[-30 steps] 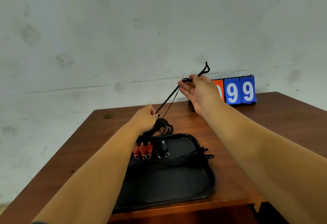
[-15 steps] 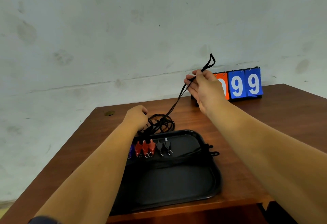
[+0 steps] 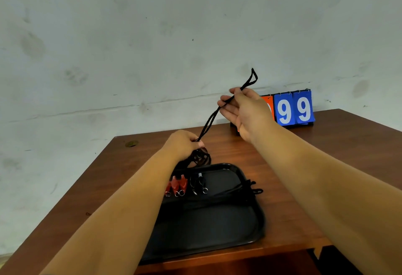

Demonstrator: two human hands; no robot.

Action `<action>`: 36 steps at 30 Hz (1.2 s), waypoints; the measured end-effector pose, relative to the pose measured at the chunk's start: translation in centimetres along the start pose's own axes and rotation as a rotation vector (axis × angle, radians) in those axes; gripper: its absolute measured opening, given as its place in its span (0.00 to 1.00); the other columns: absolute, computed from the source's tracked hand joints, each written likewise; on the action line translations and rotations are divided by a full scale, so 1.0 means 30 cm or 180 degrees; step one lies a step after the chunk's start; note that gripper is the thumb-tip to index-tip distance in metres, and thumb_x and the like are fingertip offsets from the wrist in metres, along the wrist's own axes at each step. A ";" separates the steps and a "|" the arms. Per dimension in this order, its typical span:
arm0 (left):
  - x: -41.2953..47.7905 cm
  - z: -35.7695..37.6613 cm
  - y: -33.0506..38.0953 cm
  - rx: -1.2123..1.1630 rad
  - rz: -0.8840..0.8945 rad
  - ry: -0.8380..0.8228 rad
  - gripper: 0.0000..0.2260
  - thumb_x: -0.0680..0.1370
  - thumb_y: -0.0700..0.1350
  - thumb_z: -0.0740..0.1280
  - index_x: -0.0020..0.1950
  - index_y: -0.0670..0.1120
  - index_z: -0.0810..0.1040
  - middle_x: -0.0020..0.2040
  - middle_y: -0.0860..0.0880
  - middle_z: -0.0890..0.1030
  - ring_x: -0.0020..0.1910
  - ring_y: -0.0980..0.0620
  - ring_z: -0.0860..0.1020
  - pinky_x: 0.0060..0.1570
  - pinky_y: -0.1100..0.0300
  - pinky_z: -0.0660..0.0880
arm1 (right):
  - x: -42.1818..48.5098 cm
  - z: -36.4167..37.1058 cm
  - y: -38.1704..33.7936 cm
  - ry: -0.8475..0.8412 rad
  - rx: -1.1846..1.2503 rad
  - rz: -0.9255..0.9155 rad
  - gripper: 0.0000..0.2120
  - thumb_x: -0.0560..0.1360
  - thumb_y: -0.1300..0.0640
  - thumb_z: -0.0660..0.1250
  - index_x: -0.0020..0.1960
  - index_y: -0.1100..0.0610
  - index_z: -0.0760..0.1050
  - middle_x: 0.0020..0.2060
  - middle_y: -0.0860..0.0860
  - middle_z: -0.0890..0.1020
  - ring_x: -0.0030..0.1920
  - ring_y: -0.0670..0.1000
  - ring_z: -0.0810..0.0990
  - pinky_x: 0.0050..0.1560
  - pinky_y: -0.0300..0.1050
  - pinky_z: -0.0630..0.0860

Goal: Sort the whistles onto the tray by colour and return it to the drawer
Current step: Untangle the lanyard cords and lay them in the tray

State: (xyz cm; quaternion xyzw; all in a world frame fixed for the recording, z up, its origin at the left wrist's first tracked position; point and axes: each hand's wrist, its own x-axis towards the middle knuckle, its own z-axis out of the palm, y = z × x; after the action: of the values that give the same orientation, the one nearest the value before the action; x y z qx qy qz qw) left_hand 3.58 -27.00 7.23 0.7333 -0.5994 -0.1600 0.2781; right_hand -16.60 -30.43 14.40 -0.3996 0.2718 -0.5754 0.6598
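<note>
The left hand (image 3: 185,144) clenches the black lanyard cord (image 3: 210,120) just beyond the tray (image 3: 258,216) – its far rim. The right hand (image 3: 243,109) pinches the same cord higher above the tray, loop end upward. On the tray's far-left part lie red whistles (image 3: 177,184) beside black whistles (image 3: 198,182) – the flip scoreboard (image 3: 293,109) stands well beyond

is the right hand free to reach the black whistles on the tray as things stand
Probably not yet: the right hand is raised, pinching the black cord; the black whistles themselves lie uncovered.
</note>
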 end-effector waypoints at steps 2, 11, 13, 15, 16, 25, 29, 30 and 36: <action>-0.003 -0.040 -0.006 -0.0131 0.0003 0.0111 0.06 0.83 0.51 0.72 0.53 0.53 0.88 0.45 0.44 0.88 0.39 0.46 0.82 0.42 0.55 0.77 | -0.002 -0.024 0.007 0.0062 -0.0713 -0.0037 0.09 0.88 0.58 0.61 0.57 0.57 0.79 0.48 0.59 0.85 0.52 0.58 0.90 0.58 0.56 0.86; -0.012 -0.122 0.029 -0.0134 0.0266 0.0333 0.12 0.83 0.42 0.67 0.52 0.55 0.89 0.47 0.52 0.88 0.37 0.51 0.83 0.36 0.59 0.77 | -0.074 -0.016 0.169 -0.0940 -0.3088 0.0665 0.31 0.78 0.36 0.73 0.71 0.57 0.78 0.49 0.55 0.83 0.38 0.50 0.80 0.39 0.41 0.84; -0.009 -0.131 0.021 -0.0061 0.0276 0.0323 0.11 0.83 0.42 0.69 0.50 0.56 0.89 0.48 0.54 0.88 0.45 0.46 0.85 0.40 0.58 0.79 | -0.069 -0.023 0.203 -0.1266 -0.3333 0.0626 0.38 0.74 0.33 0.76 0.68 0.65 0.80 0.36 0.54 0.76 0.31 0.49 0.72 0.29 0.41 0.74; -0.006 -0.139 0.009 0.0037 0.0283 0.0325 0.10 0.83 0.42 0.71 0.51 0.55 0.89 0.47 0.56 0.87 0.46 0.51 0.83 0.39 0.63 0.75 | -0.059 -0.035 0.217 -0.1448 -0.3384 0.0595 0.37 0.75 0.38 0.78 0.67 0.68 0.78 0.30 0.51 0.62 0.27 0.49 0.63 0.28 0.43 0.65; -0.005 -0.142 0.004 0.0071 0.0276 0.0319 0.09 0.83 0.41 0.71 0.52 0.53 0.89 0.46 0.57 0.86 0.44 0.54 0.82 0.38 0.66 0.73 | -0.056 -0.037 0.214 -0.1466 -0.3376 0.0599 0.32 0.76 0.41 0.78 0.64 0.67 0.80 0.29 0.51 0.61 0.27 0.49 0.61 0.29 0.44 0.63; 0.008 -0.148 -0.089 0.0213 0.0134 0.0329 0.07 0.80 0.41 0.75 0.57 0.50 0.88 0.51 0.50 0.87 0.49 0.51 0.82 0.52 0.57 0.79 | -0.007 -0.066 0.178 -0.0787 -0.3108 0.0073 0.17 0.84 0.39 0.66 0.50 0.48 0.87 0.51 0.60 0.87 0.22 0.46 0.67 0.30 0.42 0.72; 0.014 -0.146 -0.101 0.0460 0.0026 0.0407 0.09 0.82 0.42 0.73 0.61 0.48 0.88 0.54 0.45 0.88 0.51 0.48 0.82 0.55 0.56 0.77 | 0.018 -0.077 0.189 -0.0214 -0.2648 -0.0095 0.17 0.86 0.41 0.64 0.51 0.49 0.85 0.48 0.63 0.85 0.25 0.47 0.67 0.24 0.40 0.70; 0.018 -0.148 -0.107 0.0531 -0.0047 0.0393 0.10 0.83 0.42 0.72 0.64 0.47 0.88 0.57 0.45 0.87 0.55 0.46 0.83 0.59 0.54 0.77 | 0.020 -0.082 0.188 -0.0127 -0.2563 -0.0092 0.17 0.87 0.42 0.62 0.51 0.49 0.85 0.39 0.58 0.81 0.27 0.47 0.67 0.25 0.41 0.70; 0.022 -0.174 -0.141 0.0539 -0.0407 0.0399 0.11 0.86 0.44 0.68 0.64 0.44 0.87 0.58 0.41 0.87 0.55 0.43 0.83 0.59 0.52 0.78 | 0.027 -0.099 0.182 0.0231 -0.2449 -0.0259 0.16 0.88 0.43 0.60 0.55 0.50 0.83 0.36 0.53 0.75 0.31 0.50 0.70 0.32 0.47 0.74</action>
State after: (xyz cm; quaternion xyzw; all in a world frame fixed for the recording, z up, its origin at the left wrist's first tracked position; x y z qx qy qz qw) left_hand 10.04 -25.97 8.91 0.7994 -0.5442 -0.0801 0.2414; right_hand -15.92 -31.75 8.31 -0.6077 0.4748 -0.4709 0.4283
